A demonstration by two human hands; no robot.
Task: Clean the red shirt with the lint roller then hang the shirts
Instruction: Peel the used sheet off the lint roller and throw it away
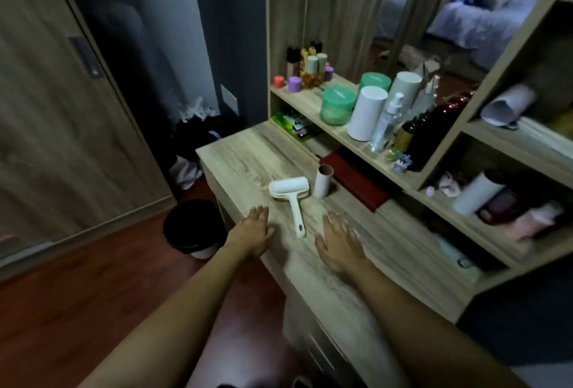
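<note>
The white plastic lint roller is laid flat on the pale wood-grain tabletop, its slim handle pointed back between the two hands, with a hollow cardboard tube stood upright just beside its cylindrical head. The left hand and right hand are spread flat on the wood, fingers straight, nothing held. Round green lidded jars, a smooth white cylinder and a clear spray bottle are crowded on the shelf behind; the contents of the round black bin cannot be told.

A flat red thing lies partly hidden under the shelf, kind unclear.
</note>
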